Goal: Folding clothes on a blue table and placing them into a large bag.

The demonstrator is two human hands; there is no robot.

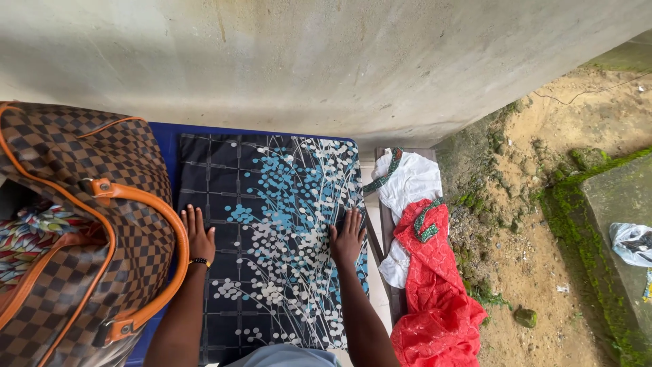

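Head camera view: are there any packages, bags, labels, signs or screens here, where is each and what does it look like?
No labels, signs or screens.
Checkered bag: far left, open, brown check, orange handles, patterned cloth inside.
Plastic bag: far right on a mossy slab, crumpled, pale grey.
Both hands, left hand and right hand, press a dark cloth with blue and white dots.

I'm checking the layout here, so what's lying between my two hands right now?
In the head view, only the dark patterned cloth lies between the left hand and right hand; both palms rest flat on it, with nothing else between them.
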